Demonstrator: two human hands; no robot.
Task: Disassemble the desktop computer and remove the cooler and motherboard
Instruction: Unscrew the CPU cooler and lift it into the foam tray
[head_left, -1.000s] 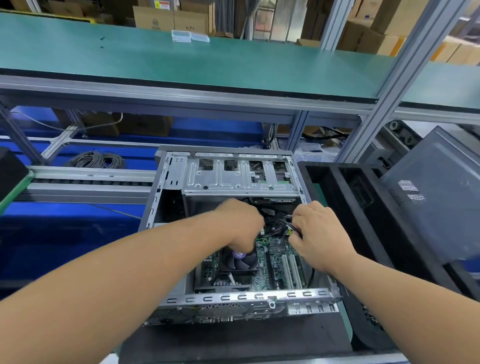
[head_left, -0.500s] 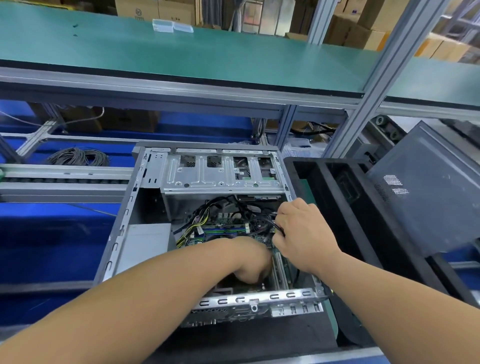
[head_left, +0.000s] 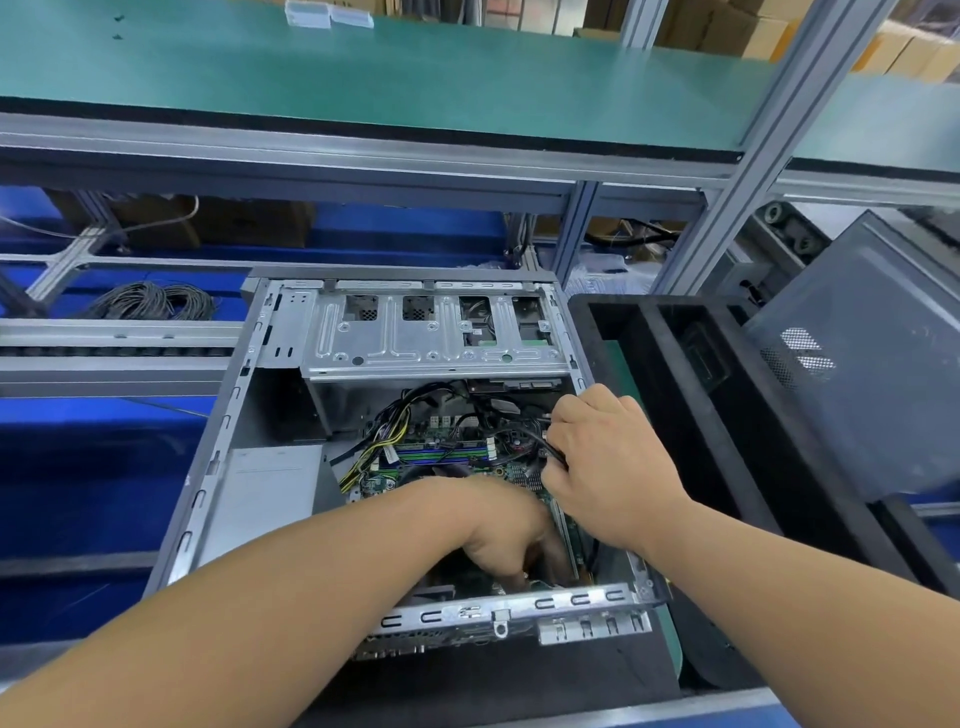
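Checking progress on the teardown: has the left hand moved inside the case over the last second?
Yes. The left hand moved from near the drive cage toward the case's near rail.

Computer case (head_left: 223, 447): grey metal; motherboard (head_left: 441, 457): green, blue-and-green memory slots; cables (head_left: 387, 434): black and yellow; shelf mat (head_left: 415, 73): teal; foam tray (head_left: 670, 395): black; side panel (head_left: 862, 374): dark grey, perforated vent patch.

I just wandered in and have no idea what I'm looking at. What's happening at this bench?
A person is taking apart a desktop computer case that lies open on its side. The left hand reaches deep into the near end, over the motherboard; what its fingers hold is hidden. The right hand grips a black cable near the board's right edge. The board remains inside.
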